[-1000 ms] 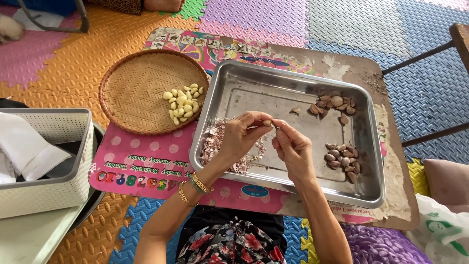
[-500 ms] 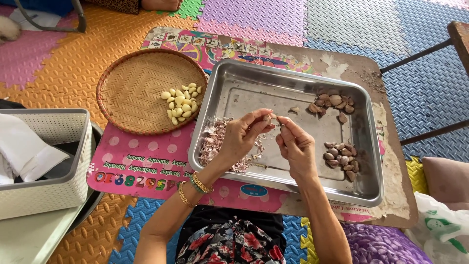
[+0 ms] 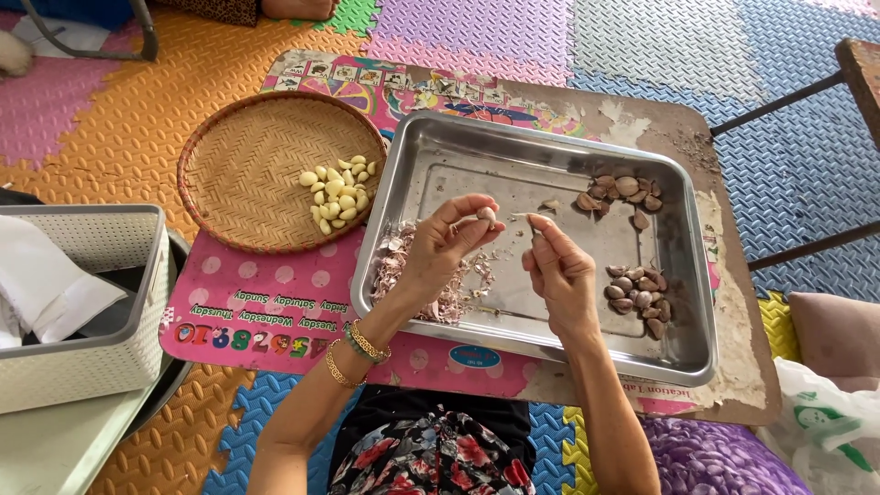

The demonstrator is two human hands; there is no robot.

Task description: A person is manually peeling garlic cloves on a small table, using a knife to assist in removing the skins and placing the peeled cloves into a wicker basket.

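Garlic clove (image 3: 486,214) pinched in left hand (image 3: 440,247) fingers over the metal tray (image 3: 513,151), right hand (image 3: 561,270) fingers closed on a bit of skin (image 3: 524,217), peeled cloves (image 3: 337,191) in the woven basket (image 3: 240,165), low table (image 3: 733,321)

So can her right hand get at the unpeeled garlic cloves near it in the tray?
Probably yes: the right hand hovers beside the unpeeled cloves in the metal tray, with nothing between them.
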